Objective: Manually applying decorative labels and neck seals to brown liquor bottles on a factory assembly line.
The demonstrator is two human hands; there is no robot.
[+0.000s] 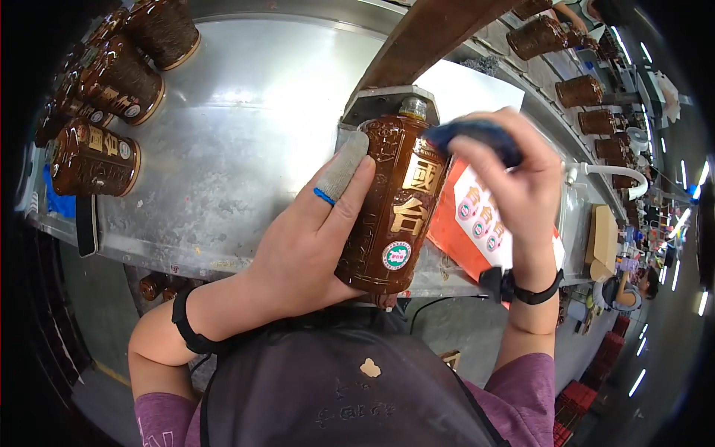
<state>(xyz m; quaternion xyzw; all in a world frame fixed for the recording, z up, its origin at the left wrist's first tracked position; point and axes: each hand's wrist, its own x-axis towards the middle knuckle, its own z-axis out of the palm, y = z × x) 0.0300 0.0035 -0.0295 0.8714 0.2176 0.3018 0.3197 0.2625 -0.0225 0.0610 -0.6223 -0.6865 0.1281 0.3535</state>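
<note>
A glossy brown bottle (376, 216) with raised gold characters and a round green-and-white sticker leans tilted, its clear neck at a metal bracket (365, 108). My left hand (316, 231) grips its left side; a grey fabric sleeve (343, 165) with a blue edge covers one finger. Beside the bottle's upper right, my right hand (521, 179) is closed around a dark blue cloth (480, 140), both smeared by motion. The cloth is at the bottle's shoulder; whether it presses on it I cannot tell. Below that hand lies an orange-and-white sheet of gold and round stickers (473, 223).
Several similar brown bottles (100, 156) stand at the left of the metal table (223, 97). A brown beam (424, 37) rises behind the bracket. More bottles (581, 91) line the far right, near a white bent pipe (614, 173) and a cardboard box (602, 242).
</note>
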